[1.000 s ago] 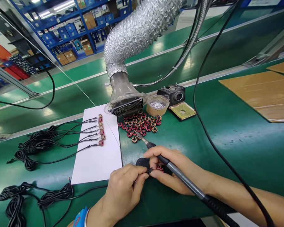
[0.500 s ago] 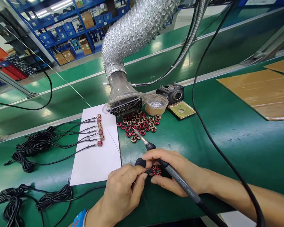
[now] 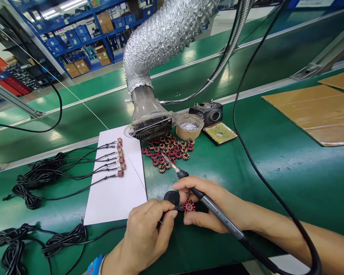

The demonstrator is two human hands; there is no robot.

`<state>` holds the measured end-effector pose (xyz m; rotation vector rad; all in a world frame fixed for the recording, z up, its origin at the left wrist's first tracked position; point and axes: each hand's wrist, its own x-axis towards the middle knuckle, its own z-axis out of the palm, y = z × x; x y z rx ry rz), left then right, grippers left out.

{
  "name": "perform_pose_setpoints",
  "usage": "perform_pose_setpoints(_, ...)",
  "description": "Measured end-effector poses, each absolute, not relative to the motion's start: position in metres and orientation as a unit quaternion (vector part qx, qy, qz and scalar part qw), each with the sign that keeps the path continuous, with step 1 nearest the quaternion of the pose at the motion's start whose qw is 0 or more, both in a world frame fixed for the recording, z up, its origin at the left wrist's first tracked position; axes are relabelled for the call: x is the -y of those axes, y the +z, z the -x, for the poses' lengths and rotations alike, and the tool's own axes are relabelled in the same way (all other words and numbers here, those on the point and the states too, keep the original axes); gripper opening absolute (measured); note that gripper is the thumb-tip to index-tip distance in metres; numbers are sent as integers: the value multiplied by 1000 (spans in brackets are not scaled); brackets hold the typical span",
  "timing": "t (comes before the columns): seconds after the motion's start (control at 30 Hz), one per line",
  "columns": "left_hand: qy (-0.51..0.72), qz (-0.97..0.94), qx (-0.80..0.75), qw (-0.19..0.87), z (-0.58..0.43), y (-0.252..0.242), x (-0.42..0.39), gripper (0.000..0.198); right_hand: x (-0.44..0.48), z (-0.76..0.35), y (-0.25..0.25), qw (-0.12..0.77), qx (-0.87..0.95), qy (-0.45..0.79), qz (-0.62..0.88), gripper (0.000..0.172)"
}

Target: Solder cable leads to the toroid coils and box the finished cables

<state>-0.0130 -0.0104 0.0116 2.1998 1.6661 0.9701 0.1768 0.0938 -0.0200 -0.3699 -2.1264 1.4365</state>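
My left hand (image 3: pixel 149 229) is closed, pinching a black cable (image 3: pixel 178 207) near its end between thumb and fingertips. A thin wire (image 3: pixel 136 171) runs down to this hand from the upper left. In my right hand (image 3: pixel 223 202) lies a grey and black soldering iron (image 3: pixel 218 215), its metal tip pointing up and left, away from the cable. The same hand's thumb and fingers hold a small red and black wound ring coil (image 3: pixel 189 206) against the cable end. Whether the leads are joined to the coil is too small to tell. Behind the fingers sits a dark round piece (image 3: pixel 172 197).
Loose ring coils (image 3: pixel 169 151) lie beneath a fume extractor hood (image 3: pixel 151 128). Beside it stand a tub of silvery bits (image 3: pixel 189 126) and a sponge tray (image 3: pixel 220 133). Cables with coils lie on white paper (image 3: pixel 114 198). The iron's black cord (image 3: pixel 263 187) loops at right.
My right hand and the soldering iron have shifted very slightly. More of the dark round piece shows, and the thin wire lies straighter across the paper. Both hands keep their grip.
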Motion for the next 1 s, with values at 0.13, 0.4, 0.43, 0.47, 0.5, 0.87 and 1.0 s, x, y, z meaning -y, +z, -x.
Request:
perform_pose_setpoints(0.13,331,-750,-563,104,13,12,11,8,-95,-178,-21,284,797,515,138,56)
perform_pose_setpoints(0.4,340,-749,-557,112,12,12,12,10,-97,-178,-22,308,805,490,132,60)
perform_pose_setpoints(0.43,342,-750,-556,110,12,11,11,10,-97,-178,-23,306,804,493,131,60)
perform_pose_setpoints(0.47,343,-751,-554,109,12,11,11,10,-97,-177,-23,304,802,497,130,59)
perform_pose_setpoints(0.5,343,-751,-554,109,12,11,11,10,-97,-177,-23,302,800,502,130,59)
perform_pose_setpoints(0.87,326,-744,-566,145,11,6,13,8,-91,-176,-13,358,813,446,112,46)
perform_pose_setpoints(1.0,308,-747,-568,153,12,2,13,9,-89,-173,-12,387,822,405,102,37)
